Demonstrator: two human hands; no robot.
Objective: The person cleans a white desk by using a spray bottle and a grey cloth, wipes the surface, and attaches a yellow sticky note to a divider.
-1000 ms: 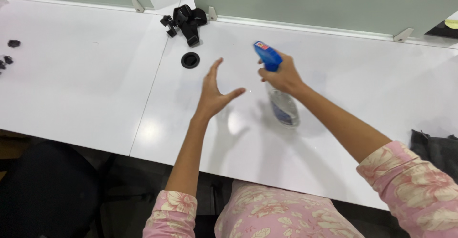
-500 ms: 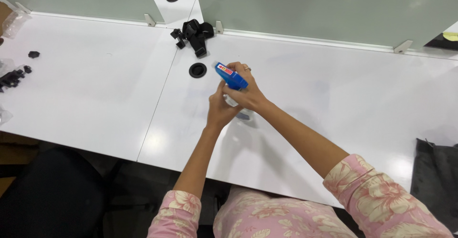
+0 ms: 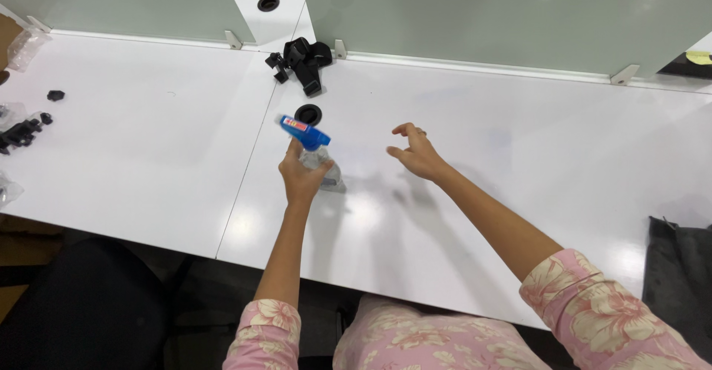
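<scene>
Step in hand: the left hand [image 3: 302, 179] is gripping a spray bottle [image 3: 315, 155] by its neck, and I'd judge this to be the holding-and-aiming part of the work, with the nozzle pointing off toward the person's left.

Left hand: it is closing round the bottle just under the blue trigger head, fingers wrapped, thumb side toward the camera.

Right hand: the right hand [image 3: 415, 153] is hovering above the surface [image 3: 519, 140], holding nothing, fingers loosely spread and curling downward, well apart from the bottle.

Where the bottle is: it is standing upright or nearly so over the white surface, just in front of a round black cable hole [image 3: 308, 113]; I cannot tell whether its base is touching down or lifted slightly.

How the bottle looks: clear plastic body, see-through and pale, topped with a bright blue sprayer head bearing a small red mark.

What a next move calls for: to my eye, a steady squeeze of the trigger needs a finger on the lever.

Nearby: a bundle of black straps [image 3: 302, 62] is lying by the glass divider.
</scene>
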